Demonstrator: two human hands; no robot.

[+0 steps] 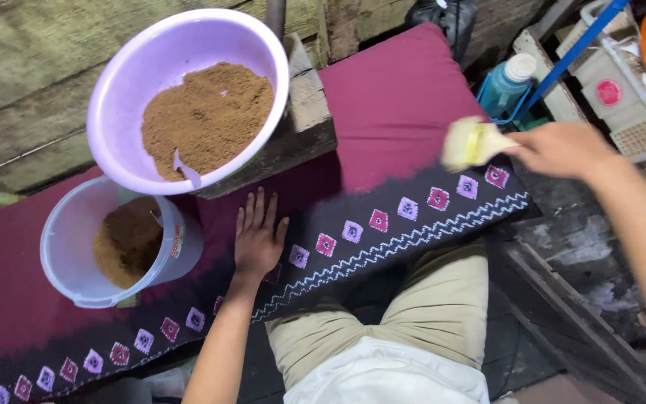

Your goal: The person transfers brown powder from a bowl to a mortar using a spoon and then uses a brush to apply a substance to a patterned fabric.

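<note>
The person is sitting over a maroon cloth (pixel 405 97) that is lying spread across a low surface, its near edge darkened and carrying a row of pink diamond motifs and a white zigzag line. The left hand (pixel 257 239) is resting flat on the cloth, fingers released and spread, pinning it beside the dark border. The right hand (pixel 562 148) is holding a wide brush (pixel 472 144) by its handle, fingers clenched around it, the pale bristles blurred and hovering just above the cloth's far right corner.

The cloth is looking soft and limp, so it would likely slide or wrinkle unless pressed flat, as the left palm is doing; it is best gripped at an edge or corner. The brush appears light and stiff in the handle, soft in the bristles, and the handle is the natural place to hold it.

A lilac plastic basin (pixel 188 45) of brown powder is sitting on a wooden block (pixel 304 123), touching the cloth. Just below it a translucent tub (pixel 76 247) of the same powder is standing on the cloth, with a small rectangular label on its side. At the upper right, a blue bottle (pixel 504 86) with a white cap is standing near a white basket (pixel 629 105) bearing a round red sticker.
</note>
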